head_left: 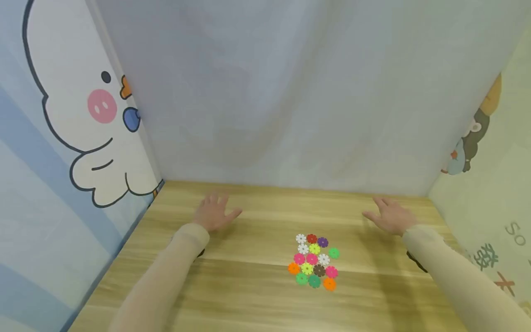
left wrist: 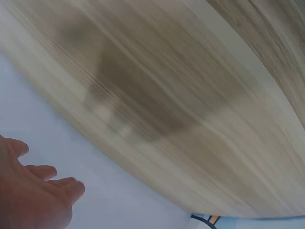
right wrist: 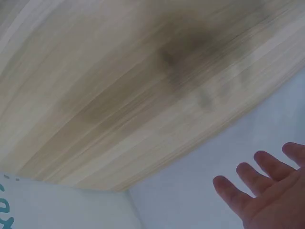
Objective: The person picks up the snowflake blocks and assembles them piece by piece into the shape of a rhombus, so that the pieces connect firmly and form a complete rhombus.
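Note:
Near the back left of the wooden table, my left hand (head_left: pixel 213 213) is held above the surface with fingers spread and nothing in it. My right hand (head_left: pixel 391 216) hovers over the back right part, also spread and holding nothing. Between them, closer to the right hand, lies a cluster of flat notched plastic discs in several colours, among them a red disc (head_left: pixel 312 238), a purple disc (head_left: pixel 322 242), a brown disc (head_left: pixel 319 270) and an orange disc (head_left: pixel 329 284). Neither hand touches them. The left wrist view shows the left fingers (left wrist: pixel 43 172); the right wrist view shows the right fingers (right wrist: pixel 257 179).
A wooden table (head_left: pixel 240 295) spans the lower view. Behind it hangs a pale grey curtain (head_left: pixel 265 101). To the left stands a blue panel with a white cartoon figure (head_left: pixel 66 83), and to the right a pale printed panel (head_left: pixel 493 193). Both arms wear light sleeves.

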Tool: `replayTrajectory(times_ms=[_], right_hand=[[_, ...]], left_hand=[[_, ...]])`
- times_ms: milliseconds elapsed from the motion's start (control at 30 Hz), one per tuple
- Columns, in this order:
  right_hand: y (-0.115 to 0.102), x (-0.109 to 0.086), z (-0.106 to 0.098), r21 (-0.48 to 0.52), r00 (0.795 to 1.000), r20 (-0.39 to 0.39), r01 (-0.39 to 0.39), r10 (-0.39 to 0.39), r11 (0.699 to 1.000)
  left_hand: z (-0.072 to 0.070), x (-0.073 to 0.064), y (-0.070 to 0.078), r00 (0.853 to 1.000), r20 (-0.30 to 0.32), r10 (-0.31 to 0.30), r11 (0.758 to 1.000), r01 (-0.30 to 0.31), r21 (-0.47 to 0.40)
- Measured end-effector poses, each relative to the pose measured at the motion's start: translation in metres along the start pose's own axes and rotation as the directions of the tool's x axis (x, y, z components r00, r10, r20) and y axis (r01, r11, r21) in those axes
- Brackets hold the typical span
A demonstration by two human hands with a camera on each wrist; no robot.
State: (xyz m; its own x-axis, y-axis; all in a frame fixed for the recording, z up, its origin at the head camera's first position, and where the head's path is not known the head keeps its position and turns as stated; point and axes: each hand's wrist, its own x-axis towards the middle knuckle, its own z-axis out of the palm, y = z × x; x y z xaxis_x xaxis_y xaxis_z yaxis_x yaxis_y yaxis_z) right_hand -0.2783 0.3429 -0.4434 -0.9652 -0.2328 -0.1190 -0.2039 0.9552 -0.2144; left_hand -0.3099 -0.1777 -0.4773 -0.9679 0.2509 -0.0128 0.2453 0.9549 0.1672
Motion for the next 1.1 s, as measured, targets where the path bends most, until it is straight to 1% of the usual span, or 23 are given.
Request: replayTrajectory(times_ms=[100,233,333,400,433,567,700,833,933,1000,1100], right_hand=[[-0.006,0.003,0.009,0.027,1.0,0.011,0.007,-0.007,1.0],[-0.018,0.009,0.018,0.03,0.999,-0.018,0.045,-0.045,0.999],[-0.027,0.014,0.024,0.012,0.996,-0.042,0.081,-0.081,0.997],[-0.034,0.018,0.028,0.012,0.994,-0.048,0.1,-0.099,0.995],[-0.037,0.02,0.031,0.02,0.993,-0.047,0.108,-0.107,0.994],[-0.056,0.026,0.043,0.079,0.991,-0.045,0.126,-0.123,0.989],[-0.071,0.028,0.055,0.145,0.992,-0.037,0.125,-0.121,0.982],[-0.08,0.03,0.065,0.192,0.992,-0.029,0.123,-0.12,0.974],[-0.086,0.031,0.07,0.21,0.991,-0.018,0.13,-0.129,0.969],[-0.091,0.033,0.072,0.219,0.993,-0.002,0.119,-0.121,0.968],[-0.098,0.035,0.074,0.234,0.993,0.003,0.112,-0.115,0.966]], left_hand=[[0.01,0.0,0.007,1.0,0.021,-0.003,0.999,0.004,-0.053],[0.02,0.004,0.017,0.998,0.056,-0.013,0.99,0.02,-0.142],[0.024,0.007,0.027,0.998,0.057,0.002,0.981,0.009,-0.194],[0.023,0.007,0.036,0.999,0.052,0.011,0.975,0.001,-0.224],[0.023,0.007,0.04,0.999,0.05,0.017,0.973,-0.005,-0.23],[0.027,0.004,0.055,0.998,0.046,0.033,0.953,-0.018,-0.302],[0.036,0.003,0.073,0.996,0.066,0.064,0.931,-0.036,-0.363],[0.043,0.006,0.094,0.992,0.093,0.089,0.911,-0.044,-0.41],[0.051,0.011,0.108,0.989,0.095,0.115,0.904,-0.064,-0.423],[0.056,0.013,0.116,0.987,0.096,0.132,0.899,-0.078,-0.432],[0.059,0.017,0.129,0.985,0.076,0.156,0.878,-0.103,-0.468]])
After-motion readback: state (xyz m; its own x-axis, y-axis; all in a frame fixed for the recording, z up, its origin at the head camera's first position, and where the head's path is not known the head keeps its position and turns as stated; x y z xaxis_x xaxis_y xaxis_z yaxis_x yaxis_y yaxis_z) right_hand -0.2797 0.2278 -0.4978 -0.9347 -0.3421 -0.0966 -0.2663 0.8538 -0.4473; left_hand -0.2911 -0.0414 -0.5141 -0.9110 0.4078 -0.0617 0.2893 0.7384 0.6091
